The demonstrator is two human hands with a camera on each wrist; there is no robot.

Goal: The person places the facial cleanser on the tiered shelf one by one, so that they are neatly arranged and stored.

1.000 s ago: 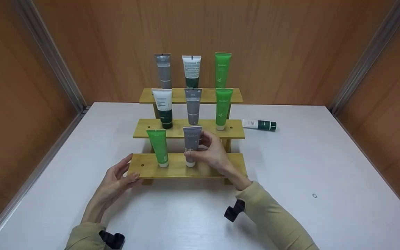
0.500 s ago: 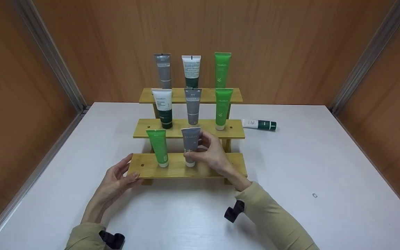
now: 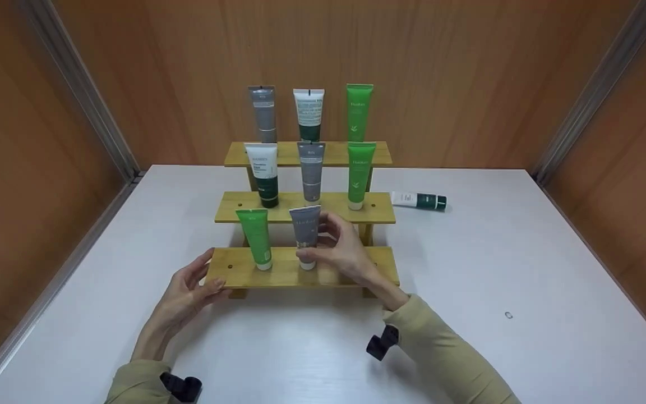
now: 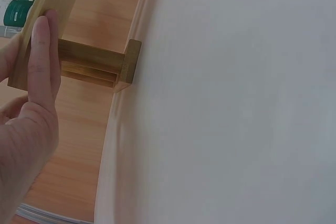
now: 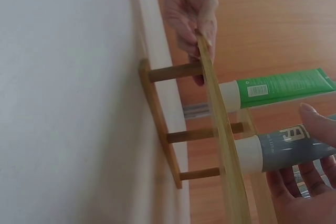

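Nearside, my right hand [image 3: 341,249] pinched the grey tube [image 3: 305,230] upright on the lowest shelf [image 3: 351,276]; left hand [image 3: 188,292], fingers straight, steadied that shelf's left end.

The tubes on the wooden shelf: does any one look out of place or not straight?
Yes. One white and dark green tube lies flat on the table, right of the wooden shelf, while the others stand upright. The grey tube in the right hand leans slightly on the lowest step.

White table [image 3: 525,252], orange wood-panel walls [image 3: 457,73] on three sides; metal corner strips [image 3: 82,90], even light
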